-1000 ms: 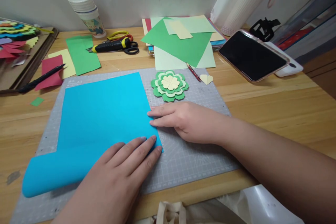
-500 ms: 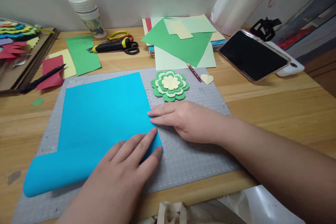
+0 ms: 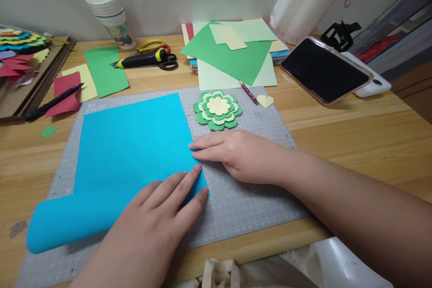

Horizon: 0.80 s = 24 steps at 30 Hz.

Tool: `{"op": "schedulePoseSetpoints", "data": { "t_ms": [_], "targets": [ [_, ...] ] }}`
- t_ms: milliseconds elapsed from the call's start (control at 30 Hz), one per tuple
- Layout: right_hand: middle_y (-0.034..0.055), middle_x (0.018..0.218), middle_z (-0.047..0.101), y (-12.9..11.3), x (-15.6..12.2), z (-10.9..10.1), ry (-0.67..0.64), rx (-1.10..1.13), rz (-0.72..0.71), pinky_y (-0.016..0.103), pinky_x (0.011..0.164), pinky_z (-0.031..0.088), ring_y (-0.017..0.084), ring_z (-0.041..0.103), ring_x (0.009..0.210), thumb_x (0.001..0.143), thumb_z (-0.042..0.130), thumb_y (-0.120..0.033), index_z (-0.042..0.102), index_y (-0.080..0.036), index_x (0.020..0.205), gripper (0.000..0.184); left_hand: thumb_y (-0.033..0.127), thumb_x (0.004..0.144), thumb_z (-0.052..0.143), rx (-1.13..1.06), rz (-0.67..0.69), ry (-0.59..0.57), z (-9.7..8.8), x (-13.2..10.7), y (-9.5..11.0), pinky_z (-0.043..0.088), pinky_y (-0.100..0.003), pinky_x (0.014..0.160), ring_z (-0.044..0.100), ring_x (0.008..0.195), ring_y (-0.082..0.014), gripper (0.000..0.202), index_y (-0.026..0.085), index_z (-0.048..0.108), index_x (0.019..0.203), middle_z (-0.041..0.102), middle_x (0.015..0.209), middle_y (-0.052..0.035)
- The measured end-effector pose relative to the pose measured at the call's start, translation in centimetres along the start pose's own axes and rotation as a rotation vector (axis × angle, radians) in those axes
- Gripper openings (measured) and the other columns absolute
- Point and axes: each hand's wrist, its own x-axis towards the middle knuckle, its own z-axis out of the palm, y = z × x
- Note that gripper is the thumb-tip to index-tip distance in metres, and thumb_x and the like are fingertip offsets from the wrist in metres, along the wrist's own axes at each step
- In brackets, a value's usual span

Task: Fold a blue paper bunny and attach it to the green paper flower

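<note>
A large sheet of bright blue paper (image 3: 131, 144) lies on a grey cutting mat (image 3: 259, 202). Its near part curls over in a rounded fold that bulges at the left front. My left hand (image 3: 162, 216) rests on the folded part, fingers stretched and spread, with the tips near the sheet's right edge. My right hand (image 3: 229, 153) reaches in from the right; its extended fingertips touch that same edge just beyond. Behind it sits a layered green and cream paper flower (image 3: 218, 111). A small cream heart-shaped piece (image 3: 265, 101) and a short red pencil (image 3: 248, 92) lie to its right.
Scissors (image 3: 168, 62) and a black-and-yellow tool (image 3: 140, 59) lie at the back, near stacked paper cups (image 3: 116, 27). Green paper (image 3: 232, 60) tops a pile of sheets. A phone (image 3: 326, 69) leans at the right. A black pen (image 3: 56, 101) rests on red paper at the left.
The rounded fold at the left front has shifted very slightly left. Both hands stay in nearly the same place on the blue paper.
</note>
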Motion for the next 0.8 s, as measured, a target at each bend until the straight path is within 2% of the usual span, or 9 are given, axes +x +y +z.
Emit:
{"op": "schedulePoseSetpoints", "data": {
  "t_ms": [500,800],
  "targets": [
    [0.0107,0.133,0.059,0.02,-0.06,-0.06,-0.007,0.002,0.006,0.035,0.107,0.041,0.021,0.051,0.127,0.082,0.044,0.003,0.064,-0.01,0.12,0.044,-0.002,0.07,0.038,-0.004,0.037,-0.057,0.06,0.04,-0.14,0.047,-0.044,0.085,0.055,0.119,-0.0281,0.064,0.025,0.057,0.125,0.049,0.143,-0.006],
    [0.0092,0.134,0.059,-0.04,-0.03,-0.08,-0.02,-0.016,0.015,0.034,0.106,0.041,0.02,0.05,0.128,0.082,0.045,0.003,0.064,-0.012,0.119,0.045,0.001,0.073,0.04,-0.012,0.027,-0.054,0.12,-0.03,-0.22,0.047,-0.043,0.086,0.056,0.119,-0.0275,0.061,0.027,0.056,0.126,0.048,0.144,-0.0047]
  ]
}}
